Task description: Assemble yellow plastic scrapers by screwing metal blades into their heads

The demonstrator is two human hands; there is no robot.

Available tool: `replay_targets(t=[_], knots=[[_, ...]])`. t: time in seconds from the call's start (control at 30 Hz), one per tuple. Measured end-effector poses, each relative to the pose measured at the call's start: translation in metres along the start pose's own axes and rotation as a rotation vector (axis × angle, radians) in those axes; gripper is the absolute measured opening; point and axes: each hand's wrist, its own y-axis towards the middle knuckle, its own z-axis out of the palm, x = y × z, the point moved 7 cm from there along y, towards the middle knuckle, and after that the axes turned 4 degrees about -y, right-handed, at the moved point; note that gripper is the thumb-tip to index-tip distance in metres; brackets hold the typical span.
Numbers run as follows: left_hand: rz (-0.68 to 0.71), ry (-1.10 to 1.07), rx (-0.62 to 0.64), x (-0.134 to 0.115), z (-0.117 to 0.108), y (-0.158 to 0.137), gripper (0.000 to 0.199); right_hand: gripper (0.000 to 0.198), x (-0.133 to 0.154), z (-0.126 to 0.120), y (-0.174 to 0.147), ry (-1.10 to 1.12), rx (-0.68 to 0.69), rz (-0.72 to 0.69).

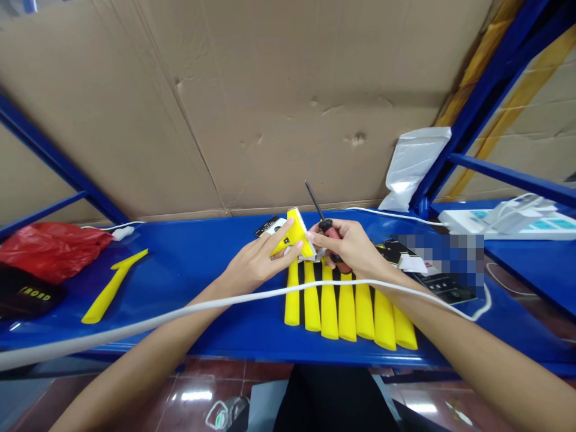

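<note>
My left hand is closed on a yellow scraper-like tool, gripping its wide head, which has a pale edge. A screwdriver with a red and black handle is held in my right hand, its dark shaft pointing up and away. The right fingertips are close to the yellow head; whether they touch it I cannot tell. Below the hands, several yellow handles lie side by side on the blue shelf. A black and white printed card shows behind my left hand.
A white cable crosses in front of my forearms. On the left lie a lone yellow tool, a red plastic bag and a black item. On the right are a phone, partly blurred, and a white power strip. Cardboard stands behind.
</note>
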Motion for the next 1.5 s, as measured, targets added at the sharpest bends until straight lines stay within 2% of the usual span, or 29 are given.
replay_targets(t=[0.1,0.17,0.23,0.3,0.37,0.43,0.63,0.77,0.87,0.97,1.03,1.13,1.23,1.3,1.4,1.5], knots=[[-0.147,-0.260,-0.100,0.012,0.007,0.001,0.043,0.049,0.001,0.000,-0.001,0.021,-0.026,0.004],[-0.392,-0.558,-0.229,0.033,0.012,-0.001,0.033,0.052,0.000,-0.003,0.000,0.049,-0.073,0.011],[-0.666,-0.914,-0.328,0.056,0.023,-0.008,0.036,0.055,-0.003,-0.007,0.002,0.081,-0.117,0.024],[-0.855,-1.225,-0.349,0.072,0.032,-0.014,0.040,0.059,-0.006,-0.011,0.003,0.113,-0.147,0.034],[-0.936,-1.422,-0.359,0.082,0.032,-0.017,0.042,0.063,-0.007,-0.012,0.004,0.134,-0.150,0.040],[-0.950,-1.547,-0.364,0.088,0.028,-0.017,0.044,0.066,-0.006,-0.011,0.003,0.131,-0.128,0.041],[-1.020,-1.882,-0.455,0.080,0.023,-0.015,0.050,0.060,-0.009,-0.005,0.001,0.126,-0.101,0.106],[-1.036,-1.932,-0.486,0.077,0.024,-0.015,0.052,0.049,-0.019,-0.007,0.006,0.136,-0.084,0.129],[-1.041,-1.917,-0.494,0.080,0.026,-0.017,0.050,0.041,-0.023,-0.010,0.011,0.115,-0.067,0.093],[-1.048,-1.894,-0.486,0.083,0.027,-0.019,0.048,0.053,-0.020,-0.018,0.014,-0.029,-0.104,0.001],[-1.052,-1.884,-0.490,0.085,0.026,-0.019,0.049,0.057,-0.015,-0.024,0.015,-0.167,-0.152,-0.081],[-1.070,-1.881,-0.554,0.092,0.024,-0.021,0.051,0.046,0.002,-0.035,0.012,-0.344,-0.286,-0.237],[-1.117,-1.862,-0.659,0.106,0.023,-0.028,0.051,0.033,0.021,-0.044,0.002,-0.378,-0.442,-0.393],[-1.147,-1.836,-0.702,0.117,0.022,-0.034,0.053,0.030,0.030,-0.045,-0.004,-0.374,-0.490,-0.474],[-1.216,-1.790,-0.717,0.128,0.025,-0.044,0.054,0.028,0.033,-0.038,-0.008,-0.360,-0.449,-0.517],[-1.273,-1.765,-0.675,0.132,0.031,-0.048,0.054,0.025,0.030,-0.029,-0.009,-0.420,-0.369,-0.531]])
